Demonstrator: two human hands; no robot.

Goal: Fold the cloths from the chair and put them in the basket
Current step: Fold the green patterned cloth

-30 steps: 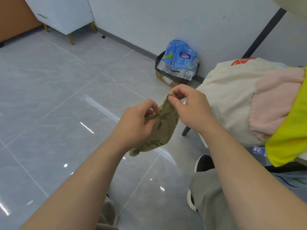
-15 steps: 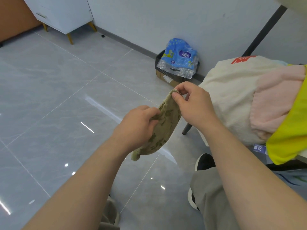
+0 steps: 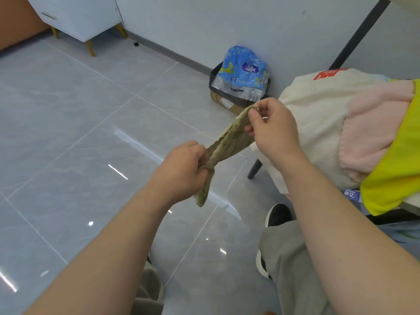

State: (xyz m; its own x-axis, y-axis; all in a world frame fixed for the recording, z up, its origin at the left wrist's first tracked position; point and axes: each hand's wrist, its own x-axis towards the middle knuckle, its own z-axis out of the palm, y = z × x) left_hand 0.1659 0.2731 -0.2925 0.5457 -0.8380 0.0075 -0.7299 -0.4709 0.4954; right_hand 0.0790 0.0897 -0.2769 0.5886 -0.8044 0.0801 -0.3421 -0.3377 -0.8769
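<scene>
Both hands pinch the patterned cloth (image 3: 227,146), stretched between left hand (image 3: 181,171) and right hand (image 3: 272,130).

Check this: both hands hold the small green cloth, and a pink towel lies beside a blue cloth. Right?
Not quite. In the head view a yellow cloth, not a blue one, lies beside the pink towel. The left hand and right hand hold the green cloth.
</scene>
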